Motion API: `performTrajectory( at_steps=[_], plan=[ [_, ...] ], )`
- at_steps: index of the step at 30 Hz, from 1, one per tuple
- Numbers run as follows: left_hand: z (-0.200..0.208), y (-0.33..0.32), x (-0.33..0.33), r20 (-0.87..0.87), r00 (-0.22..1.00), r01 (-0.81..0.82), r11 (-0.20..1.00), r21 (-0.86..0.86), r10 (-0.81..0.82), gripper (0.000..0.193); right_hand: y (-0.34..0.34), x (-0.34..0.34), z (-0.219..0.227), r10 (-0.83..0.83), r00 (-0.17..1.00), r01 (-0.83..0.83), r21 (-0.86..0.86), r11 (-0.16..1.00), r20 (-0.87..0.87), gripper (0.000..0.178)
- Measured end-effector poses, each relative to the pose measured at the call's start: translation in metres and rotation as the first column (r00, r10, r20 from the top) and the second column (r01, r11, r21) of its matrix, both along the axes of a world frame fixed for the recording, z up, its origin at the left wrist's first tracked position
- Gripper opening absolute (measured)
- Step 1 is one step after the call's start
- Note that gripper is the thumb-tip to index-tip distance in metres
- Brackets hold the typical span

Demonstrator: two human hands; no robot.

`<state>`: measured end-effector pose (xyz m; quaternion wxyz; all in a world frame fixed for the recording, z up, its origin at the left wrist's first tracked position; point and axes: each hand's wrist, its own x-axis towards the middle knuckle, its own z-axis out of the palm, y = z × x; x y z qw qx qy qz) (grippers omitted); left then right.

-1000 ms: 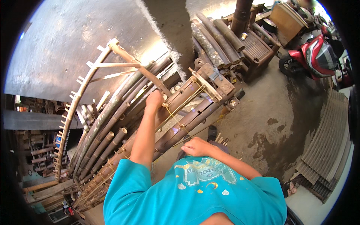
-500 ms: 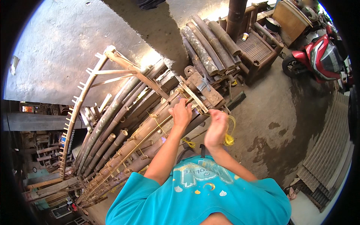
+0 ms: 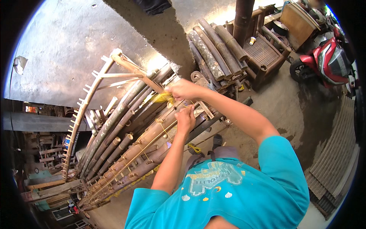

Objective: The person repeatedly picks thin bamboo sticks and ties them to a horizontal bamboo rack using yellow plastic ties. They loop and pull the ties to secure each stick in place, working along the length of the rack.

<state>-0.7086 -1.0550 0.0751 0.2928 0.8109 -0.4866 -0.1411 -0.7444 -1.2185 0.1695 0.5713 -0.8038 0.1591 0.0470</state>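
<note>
My right hand (image 3: 183,90) reaches across above the bamboo frame, closed around a loose bundle of yellow plastic cord (image 3: 162,98). Just below it, my left hand (image 3: 186,119) is closed, its fingertips pinching at the cord where it meets the long bamboo pole (image 3: 146,131); the exact grip is partly hidden. Yellow lashings cross this pole along its length. A short light bamboo piece (image 3: 206,110) lies across the frame's end, close to my left fingers. A second, darker pole (image 3: 154,158) runs alongside.
A curved bamboo piece with pegs (image 3: 82,105) stands at left. Cut bamboo poles (image 3: 215,51) are stacked beyond the frame. A bamboo chair (image 3: 263,49) and a red motorbike (image 3: 328,63) stand at far right. Corrugated sheets (image 3: 331,152) lie at right.
My right hand has swung from right of the frame up and left across it, pulling the yellow cord over the pole. My left hand has stayed near the frame's end.
</note>
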Motion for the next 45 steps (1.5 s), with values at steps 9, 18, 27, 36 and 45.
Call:
performTrajectory(
  at_steps=[9, 18, 27, 36, 45],
  plan=[
    [0.014, -0.008, 0.002, -0.133, 0.990, -0.045, 0.999, -0.020, 0.042, 0.025, 0.128, -0.152, -0.106, -0.094, 0.987, 0.103, -0.063, 0.993, 0.131, 0.042],
    [-0.044, -0.089, 0.116, -0.025, 0.993, -0.117, 0.993, -0.013, 0.117, 0.032, 0.154, -0.167, -0.103, -0.173, 0.984, 0.173, -0.473, 0.864, 0.043, 0.034],
    [0.054, 0.188, 0.196, 0.129, 0.976, -0.180, 0.983, 0.025, 0.176, 0.037, 0.334, -0.063, -0.098, -0.194, 0.912, 0.227, -0.050, 0.973, 0.362, 0.017],
    [-0.005, 0.322, 0.169, 0.231, 0.973, -0.036, 0.985, 0.167, -0.004, 0.038, 0.462, 0.094, -0.029, -0.936, 0.353, 0.247, 0.964, 0.095, 0.002, 0.022],
    [0.010, 0.318, 0.162, -0.072, 0.988, -0.129, 0.986, 0.104, 0.137, 0.031, 0.343, 0.187, -0.055, -0.295, 0.954, 0.245, -0.428, 0.870, -0.055, 0.047]
  ],
)
